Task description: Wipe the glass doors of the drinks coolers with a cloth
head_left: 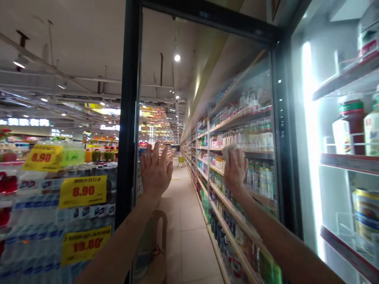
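A glass door (130, 79) with a black frame stands open before me. My left hand (156, 169) lies flat against the glass near the left frame edge, its fingers spread and nothing in it. Farther right, my right hand (236, 170) presses a pale cloth (229, 152) to the pane, its fingers over the cloth. Part of the cloth is hidden behind the fingers. Shelves of bottles show through or in the glass around my right hand.
At the right is a lit cooler with shelves (349, 162), bottles (351, 122) and a can (367, 213). Stacked bottled drinks with yellow price signs (83, 191) stand at the left. A tiled aisle floor (189, 236) shows through the glass.
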The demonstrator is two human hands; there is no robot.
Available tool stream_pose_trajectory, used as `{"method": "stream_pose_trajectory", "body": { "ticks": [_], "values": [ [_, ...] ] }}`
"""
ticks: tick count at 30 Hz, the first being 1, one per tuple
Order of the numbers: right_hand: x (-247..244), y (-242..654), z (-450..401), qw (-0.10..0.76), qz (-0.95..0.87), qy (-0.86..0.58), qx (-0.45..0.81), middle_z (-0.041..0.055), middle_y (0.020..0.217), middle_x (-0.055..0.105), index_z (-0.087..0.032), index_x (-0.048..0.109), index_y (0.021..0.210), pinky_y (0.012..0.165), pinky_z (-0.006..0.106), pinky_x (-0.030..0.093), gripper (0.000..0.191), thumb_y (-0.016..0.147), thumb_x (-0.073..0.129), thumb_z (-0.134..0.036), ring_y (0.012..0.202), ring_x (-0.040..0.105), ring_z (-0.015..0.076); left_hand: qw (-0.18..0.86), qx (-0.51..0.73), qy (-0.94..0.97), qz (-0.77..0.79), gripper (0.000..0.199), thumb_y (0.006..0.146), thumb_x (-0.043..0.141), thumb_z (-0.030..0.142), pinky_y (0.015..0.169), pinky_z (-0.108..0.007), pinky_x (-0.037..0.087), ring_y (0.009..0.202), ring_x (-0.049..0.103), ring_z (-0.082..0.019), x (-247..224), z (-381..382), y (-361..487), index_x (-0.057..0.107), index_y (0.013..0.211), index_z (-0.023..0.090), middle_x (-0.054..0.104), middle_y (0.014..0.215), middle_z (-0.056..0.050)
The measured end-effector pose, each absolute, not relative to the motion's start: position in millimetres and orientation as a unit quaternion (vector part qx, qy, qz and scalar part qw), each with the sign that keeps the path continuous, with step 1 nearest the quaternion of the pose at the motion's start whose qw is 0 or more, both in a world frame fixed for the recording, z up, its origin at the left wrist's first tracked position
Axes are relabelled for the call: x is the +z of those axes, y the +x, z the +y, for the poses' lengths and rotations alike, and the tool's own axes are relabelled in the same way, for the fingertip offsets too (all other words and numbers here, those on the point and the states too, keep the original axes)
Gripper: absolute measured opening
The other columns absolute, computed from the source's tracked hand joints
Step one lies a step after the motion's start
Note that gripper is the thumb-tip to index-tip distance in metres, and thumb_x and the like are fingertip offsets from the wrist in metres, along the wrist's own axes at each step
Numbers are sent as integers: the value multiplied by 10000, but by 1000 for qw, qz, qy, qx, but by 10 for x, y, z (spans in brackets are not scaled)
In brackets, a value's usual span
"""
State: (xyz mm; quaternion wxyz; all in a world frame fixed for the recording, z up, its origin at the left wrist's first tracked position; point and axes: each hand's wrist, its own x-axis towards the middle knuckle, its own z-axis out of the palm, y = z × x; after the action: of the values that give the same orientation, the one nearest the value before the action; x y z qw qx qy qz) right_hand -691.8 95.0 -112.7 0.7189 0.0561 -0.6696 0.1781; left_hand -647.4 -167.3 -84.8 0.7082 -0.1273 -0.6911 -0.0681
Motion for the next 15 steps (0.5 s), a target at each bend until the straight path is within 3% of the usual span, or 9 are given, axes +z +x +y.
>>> {"method": "stream_pose_trajectory", "body": {
  "ticks": [3,6,12,15],
  "values": [
    [-1309,-6822,514,693,-686,219,36,87,1380,425,-243,455,1281,1094,484,142,452,837,378,-220,1347,266,221,709,-65,-130,-690,471,872,416,344,1101,-497,176,1377,157,-268,-847,-1702,-6506,409,1325,214,316,1447,-97],
    [-1359,-6831,548,682,-682,265,-16,65,1349,466,-260,473,1254,1104,478,89,441,822,409,-202,1338,285,204,707,-62,-128,-693,466,871,420,343,1100,-490,181,1375,167,-270,-846,-1719,-6523,423,1314,201,328,1440,-109],
    [-1099,-7001,1415,709,-670,-7,221,158,1394,384,-178,359,1349,1047,561,182,516,838,310,-232,1309,325,268,705,-61,-120,-697,469,869,415,340,1104,-481,165,1378,155,-267,-843,-1689,-6504,423,1313,190,325,1441,-111],
    [-1141,-6978,1295,705,-667,-27,239,174,1425,326,-164,365,1353,1042,552,207,518,844,315,-240,1333,275,284,703,-64,-118,-699,469,870,411,347,1103,-481,162,1380,146,-268,-843,-1677,-6505,423,1313,194,325,1442,-106]
  ]
}}
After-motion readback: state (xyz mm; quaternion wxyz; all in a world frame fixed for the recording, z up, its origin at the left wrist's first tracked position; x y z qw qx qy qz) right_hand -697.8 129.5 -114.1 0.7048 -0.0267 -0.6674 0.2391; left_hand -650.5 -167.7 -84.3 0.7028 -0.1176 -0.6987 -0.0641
